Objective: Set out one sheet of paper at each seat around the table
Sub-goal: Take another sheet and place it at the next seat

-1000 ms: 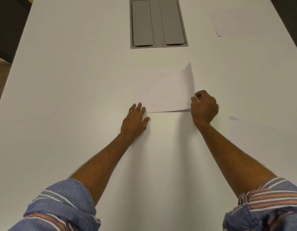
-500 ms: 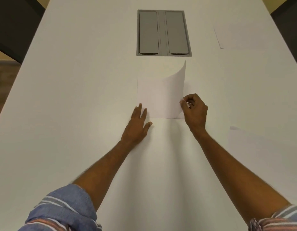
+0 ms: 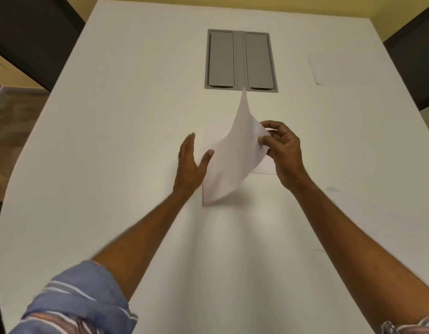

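My right hand [image 3: 284, 149] pinches the right edge of a white sheet of paper [image 3: 232, 160], lifted off the table and curling, its top corner pointing up. My left hand [image 3: 190, 162] is raised beside the sheet's left edge, fingers spread, thumb near the paper; I cannot tell if it touches. Under the lifted sheet, the stack of paper [image 3: 266, 166] still lies flat on the white table [image 3: 112, 141]. One sheet [image 3: 329, 68] lies at the far right seat. Another sheet [image 3: 367, 213] lies at the near right.
A grey double-lid cable box [image 3: 241, 60] is set into the table's middle. Dark chairs stand at the far left [image 3: 28, 32] and far right [image 3: 416, 63]. The table edge curves round at the left.
My right hand peeled the top sheet up from its right edge and lifted it clear of the stack. My left hand rose off the table. The view has tilted up.
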A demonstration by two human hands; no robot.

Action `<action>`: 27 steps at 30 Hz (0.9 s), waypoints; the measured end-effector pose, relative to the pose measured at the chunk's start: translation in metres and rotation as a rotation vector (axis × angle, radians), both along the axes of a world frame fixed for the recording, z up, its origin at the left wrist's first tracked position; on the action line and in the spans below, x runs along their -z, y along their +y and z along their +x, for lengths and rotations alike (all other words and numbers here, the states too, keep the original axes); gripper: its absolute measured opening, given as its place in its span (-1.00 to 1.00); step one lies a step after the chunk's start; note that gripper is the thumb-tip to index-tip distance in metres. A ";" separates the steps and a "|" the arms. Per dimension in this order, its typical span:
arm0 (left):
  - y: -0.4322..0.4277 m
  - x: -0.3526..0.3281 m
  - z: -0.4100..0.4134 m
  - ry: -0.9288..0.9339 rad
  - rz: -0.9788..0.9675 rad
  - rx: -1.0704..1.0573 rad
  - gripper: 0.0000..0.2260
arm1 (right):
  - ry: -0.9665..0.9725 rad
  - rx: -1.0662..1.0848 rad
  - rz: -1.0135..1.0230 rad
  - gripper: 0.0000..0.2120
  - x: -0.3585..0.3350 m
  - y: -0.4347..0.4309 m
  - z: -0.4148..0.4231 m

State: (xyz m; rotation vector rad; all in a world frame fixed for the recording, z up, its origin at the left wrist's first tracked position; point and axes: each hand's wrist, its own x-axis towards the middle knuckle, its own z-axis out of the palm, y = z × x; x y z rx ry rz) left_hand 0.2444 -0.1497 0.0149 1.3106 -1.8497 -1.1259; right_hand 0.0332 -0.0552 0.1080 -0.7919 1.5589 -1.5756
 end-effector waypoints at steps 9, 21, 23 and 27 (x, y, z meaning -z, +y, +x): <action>-0.020 -0.067 0.010 0.170 0.403 0.435 -0.47 | -0.287 -0.385 -0.014 -0.61 -0.036 0.018 0.006; 0.085 -0.032 0.097 0.336 0.721 0.202 -0.57 | -0.124 0.037 0.166 -0.66 -0.016 0.074 0.019; 0.099 -0.035 0.113 0.272 0.684 0.128 -0.61 | -0.106 0.039 0.185 -0.64 -0.010 0.084 0.032; 0.115 -0.049 0.147 0.233 0.601 -0.026 -0.72 | -0.245 0.063 0.192 -0.49 0.007 0.105 0.081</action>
